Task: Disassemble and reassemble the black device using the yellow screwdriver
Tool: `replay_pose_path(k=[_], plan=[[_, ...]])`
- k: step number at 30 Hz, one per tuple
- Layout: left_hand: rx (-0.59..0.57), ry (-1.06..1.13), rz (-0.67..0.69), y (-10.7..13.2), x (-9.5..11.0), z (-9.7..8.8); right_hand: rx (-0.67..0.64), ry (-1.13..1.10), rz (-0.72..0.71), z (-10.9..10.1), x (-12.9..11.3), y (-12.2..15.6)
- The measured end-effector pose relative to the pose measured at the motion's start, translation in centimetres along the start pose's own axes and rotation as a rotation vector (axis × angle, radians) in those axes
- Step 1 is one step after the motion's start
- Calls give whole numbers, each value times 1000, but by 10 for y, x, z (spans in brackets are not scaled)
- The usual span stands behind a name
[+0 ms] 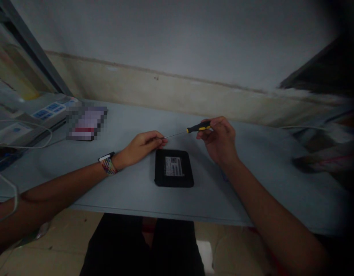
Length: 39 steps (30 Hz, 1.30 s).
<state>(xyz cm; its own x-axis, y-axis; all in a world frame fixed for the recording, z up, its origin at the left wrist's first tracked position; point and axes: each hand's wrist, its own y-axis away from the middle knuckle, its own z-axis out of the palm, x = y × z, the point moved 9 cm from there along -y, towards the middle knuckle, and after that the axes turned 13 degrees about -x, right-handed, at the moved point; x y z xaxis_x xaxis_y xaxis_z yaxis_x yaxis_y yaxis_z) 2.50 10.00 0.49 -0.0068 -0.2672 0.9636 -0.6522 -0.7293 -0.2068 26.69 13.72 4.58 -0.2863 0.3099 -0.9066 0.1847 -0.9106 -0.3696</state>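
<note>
My right hand (218, 140) grips the black and yellow handle of a screwdriver (197, 127), whose thin metal shaft points left. At the tip of that shaft, the fingers of my left hand (146, 145) are pinched together. Whether they also hold something small there, I cannot make out. Just below the screwdriver, a flat black box-shaped device (173, 181) with rounded corners lies on the table, its white printed label facing up. Both hands are above the tabletop, apart from the device.
The grey table (131, 195) runs along a wall. A phone-like object (87, 122), blurred out, lies at the back left beside boxes with blue labels (49, 111). A white cable (50, 134) loops at the left. Blurred items (320, 159) sit on the right.
</note>
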Motion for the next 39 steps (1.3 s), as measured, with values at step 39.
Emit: replay_pose_path(k=[39], plan=[[4, -115, -34, 0, 2, 0, -14, 45, -75, 8, -19, 4]])
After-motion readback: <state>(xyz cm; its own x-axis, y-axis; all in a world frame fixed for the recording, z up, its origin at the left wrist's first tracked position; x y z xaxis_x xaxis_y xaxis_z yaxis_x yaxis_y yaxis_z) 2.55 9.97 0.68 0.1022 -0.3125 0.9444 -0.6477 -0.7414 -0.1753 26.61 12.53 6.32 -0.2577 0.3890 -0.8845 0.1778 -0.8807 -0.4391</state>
